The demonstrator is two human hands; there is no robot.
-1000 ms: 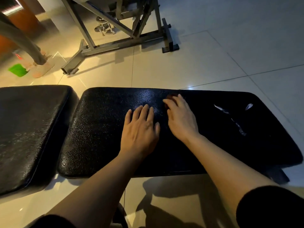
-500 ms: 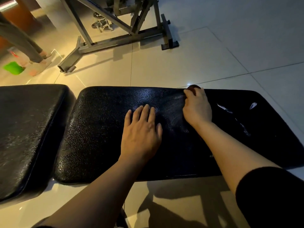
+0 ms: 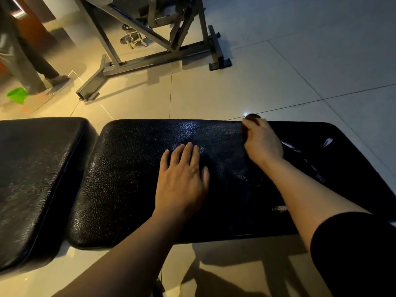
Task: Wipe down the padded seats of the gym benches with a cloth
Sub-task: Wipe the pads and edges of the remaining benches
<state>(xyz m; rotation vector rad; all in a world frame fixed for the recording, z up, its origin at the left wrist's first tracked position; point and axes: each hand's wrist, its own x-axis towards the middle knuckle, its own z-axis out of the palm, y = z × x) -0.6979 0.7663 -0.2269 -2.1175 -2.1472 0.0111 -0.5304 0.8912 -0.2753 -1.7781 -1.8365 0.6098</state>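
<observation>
A black padded bench seat (image 3: 132, 179) fills the middle of the view, with a second black pad (image 3: 32, 179) to its left. My left hand (image 3: 182, 179) lies flat on the middle of the seat, fingers straight. My right hand (image 3: 262, 142) is at the seat's far edge, fingers curled over a small dark brown cloth (image 3: 252, 116). Only a bit of the cloth shows past the fingertips. White scuffs and tears (image 3: 300, 151) mark the padding to the right of that hand.
A grey steel machine frame (image 3: 150, 58) stands on the tiled floor beyond the bench. At far left are another person's legs (image 3: 23, 67) and a green container (image 3: 18, 95). Pale floor tiles (image 3: 300, 61) spread to the right.
My right hand slid with the cloth from the seat's middle to its far edge and to the right. My left hand stayed flat in place.
</observation>
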